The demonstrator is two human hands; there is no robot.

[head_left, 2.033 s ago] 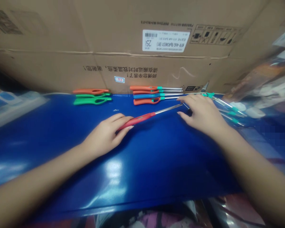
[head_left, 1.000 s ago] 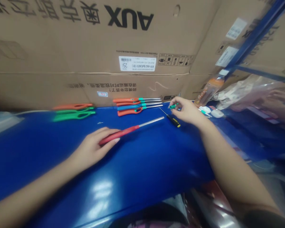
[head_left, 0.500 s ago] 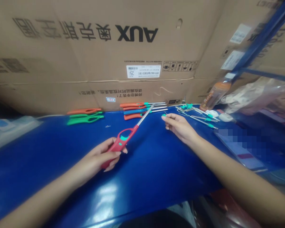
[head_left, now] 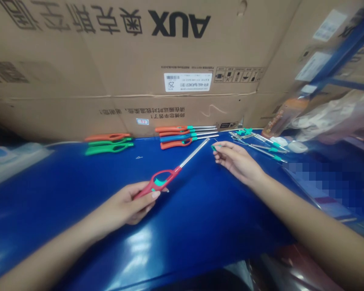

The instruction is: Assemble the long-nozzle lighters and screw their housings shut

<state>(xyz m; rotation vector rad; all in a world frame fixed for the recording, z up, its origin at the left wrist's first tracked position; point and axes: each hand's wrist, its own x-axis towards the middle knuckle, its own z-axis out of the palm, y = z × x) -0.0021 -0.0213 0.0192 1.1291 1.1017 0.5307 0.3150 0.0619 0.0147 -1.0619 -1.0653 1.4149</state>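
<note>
My left hand (head_left: 130, 204) is closed round the handle of a red long-nosed lighter (head_left: 170, 174) with a teal trigger. Its metal tube points up and to the right, lifted off the blue table (head_left: 63, 190). My right hand (head_left: 235, 159) is just right of the tube's tip, fingers pinched on a small teal piece (head_left: 214, 148).
A row of orange and blue lighters (head_left: 182, 135) lies at the back by the AUX cardboard box (head_left: 170, 60). Orange and green handles (head_left: 109, 143) lie back left. Metal tubes with teal ends (head_left: 261, 143) lie at the right, beside plastic bags (head_left: 327, 113).
My left hand lifted the red lighter from flat on the table and tilted it up. My right hand came back from the far right with a small teal piece.
</note>
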